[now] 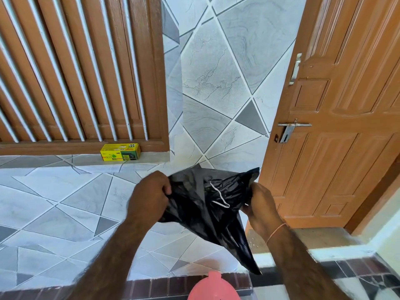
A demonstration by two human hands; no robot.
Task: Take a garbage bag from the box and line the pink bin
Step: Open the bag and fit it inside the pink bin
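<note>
Garbage bag (207, 200): thin glossy black plastic, crumpled, white drawstring showing; held mid-frame above pink bin (213, 287), tail tapering down-right. L hand (151, 191) and R hand (258, 204): fingers clenched on bag's 2 upper edges. Box (120, 152): yellow cardboard, rectangular, on ledge by slatted wooden panel (71, 68).

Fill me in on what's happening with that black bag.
A person is holding a black garbage bag in front of them, the left hand gripping one side and the right hand gripping the other, as if spreading it open. A white drawstring shows on the bag. The yellow box sits on the ledge below the slatted wooden panel. Only the rim of the pink bin shows at the bottom, and it has no liner yet.
</note>
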